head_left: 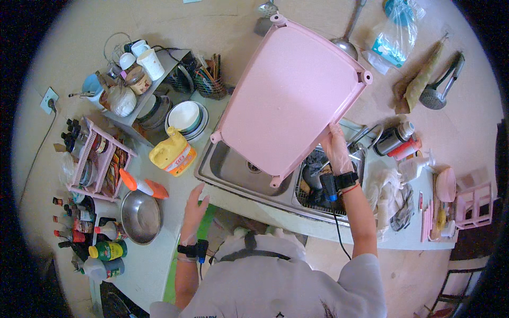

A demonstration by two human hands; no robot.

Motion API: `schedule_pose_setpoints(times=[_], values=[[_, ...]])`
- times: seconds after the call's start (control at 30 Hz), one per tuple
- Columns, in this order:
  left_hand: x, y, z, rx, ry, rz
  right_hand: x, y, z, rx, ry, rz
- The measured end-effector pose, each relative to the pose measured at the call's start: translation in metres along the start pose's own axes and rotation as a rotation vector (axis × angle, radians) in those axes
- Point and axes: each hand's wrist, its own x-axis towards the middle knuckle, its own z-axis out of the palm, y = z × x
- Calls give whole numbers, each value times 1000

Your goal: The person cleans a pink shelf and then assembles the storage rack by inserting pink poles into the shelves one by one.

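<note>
A large pink plastic rack shelf (291, 95), rectangular with short round sockets at its corners, is tilted up over the sink (220, 161). My right hand (335, 148) grips its lower right edge; some of the fingers are hidden behind it. Empty, with fingers apart, my left hand (194, 214) hovers by the counter's front edge. Closest to that hand are a steel bowl (140, 217), an orange-and-white tool (143, 185) lying across its rim, and a yellow jug (174, 153). Under my right wrist, dark items sit in the sink's right basin (302, 193).
Left on the counter stand a pink rack (98, 159) with jars and several sauce bottles (108, 249). Stacked bowls (185, 116) are behind the jug. To the right lie a white cloth (383, 193), a thermos (392, 139) and another pink rack (473, 206). Ladles (347, 47) hang on the wall.
</note>
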Motion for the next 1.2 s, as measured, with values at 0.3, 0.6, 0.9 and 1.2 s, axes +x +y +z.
schedule_pose_setpoints(times=[0.3, 0.6, 0.9, 1.2], values=[[-6, 13, -2, -8, -19, -35, -1, 3, -6, -5, -71, -17], [-12, 18, -5, -48, -46, -79, -11, 1, -5, -10, -68, 18], [-10, 14, -2, -52, -60, -52, -16, -2, -8, -25, -53, -8], [-4, 17, 2, -21, -89, -37, -29, -7, -2, -31, -57, -18]])
